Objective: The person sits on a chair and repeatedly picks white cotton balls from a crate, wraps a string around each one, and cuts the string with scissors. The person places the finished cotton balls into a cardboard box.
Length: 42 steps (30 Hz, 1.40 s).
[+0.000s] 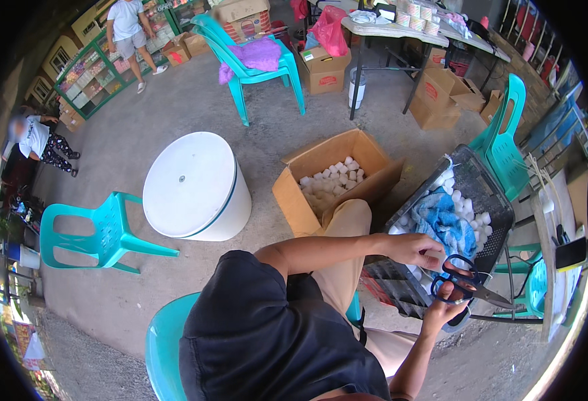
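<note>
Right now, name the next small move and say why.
Probably turn the scissors inward over the crate: the right hand has them by the handles, blades pointing rightward, away from the left hand, which is beside the blue cloth.

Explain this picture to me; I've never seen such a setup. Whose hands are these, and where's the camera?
There is no machine here: these are the bare hands of a seated person. The wide, round-looking picture comes from a camera worn on the head, looking down, so straight edges bend near the rim. The right hand holds dark-handled scissors. The left hand is close beside the scissors; whether it grips anything is hard to tell. By them, a black crate holds small white pieces and a blue cloth. On the floor stand an open cardboard box with similar pieces and a lidded white tub.
</note>
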### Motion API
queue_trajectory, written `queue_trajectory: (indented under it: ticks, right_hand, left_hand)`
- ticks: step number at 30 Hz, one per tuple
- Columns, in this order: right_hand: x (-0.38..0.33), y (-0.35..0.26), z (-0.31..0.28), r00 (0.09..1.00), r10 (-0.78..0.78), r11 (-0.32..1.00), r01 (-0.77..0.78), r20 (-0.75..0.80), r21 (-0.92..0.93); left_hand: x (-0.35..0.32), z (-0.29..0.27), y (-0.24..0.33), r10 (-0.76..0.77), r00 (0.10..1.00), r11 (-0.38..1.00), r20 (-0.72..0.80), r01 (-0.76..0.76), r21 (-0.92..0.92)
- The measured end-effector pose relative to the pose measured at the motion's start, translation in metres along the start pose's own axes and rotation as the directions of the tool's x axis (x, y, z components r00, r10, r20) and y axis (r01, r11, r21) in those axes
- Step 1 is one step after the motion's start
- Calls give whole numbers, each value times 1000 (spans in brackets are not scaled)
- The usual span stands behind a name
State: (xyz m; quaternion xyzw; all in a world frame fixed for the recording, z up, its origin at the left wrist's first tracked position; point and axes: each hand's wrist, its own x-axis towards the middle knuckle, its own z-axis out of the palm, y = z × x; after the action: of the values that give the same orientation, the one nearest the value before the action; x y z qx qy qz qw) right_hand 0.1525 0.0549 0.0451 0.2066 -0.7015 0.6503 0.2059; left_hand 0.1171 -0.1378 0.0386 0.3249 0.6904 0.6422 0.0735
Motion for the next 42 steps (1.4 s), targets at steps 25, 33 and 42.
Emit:
queue_trajectory:
  ticks: [25,33,42]
  right_hand:
    - [26,-25,-10,968,238,948,-249,76,200]
    - [-29,-24,-14,633,614,535,-773,472,341]
    - [-24,-14,48,619,437,42,-739,653,672]
  left_hand:
    - [0,4,-1,-92,993,979,-79,76,-189]
    - [30,-20,-6,-139,925,859,-354,-65,-508]
    - [20,-23,-7,-129,865,820,-485,-182,-543]
